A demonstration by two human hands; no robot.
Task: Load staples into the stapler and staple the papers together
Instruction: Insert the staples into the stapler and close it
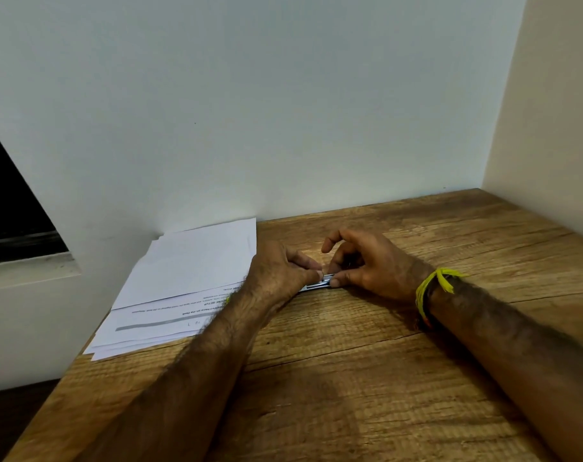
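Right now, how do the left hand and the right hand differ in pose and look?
The left hand lies knuckles up, its fingers curled onto the small metal stapler; the right hand pinches the stapler's other end with its thumb, its index finger raised and bent clear. The right wrist wears a yellow thread; the left wrist is bare. The left forearm crosses the corner of the papers; the right lies on the wooden table. Both hold the stapler.

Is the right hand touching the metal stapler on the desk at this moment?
Touching. The head view shows the right hand with its thumb tip pressed against the end of the stapler, no gap visible; the left hand grips the other end.
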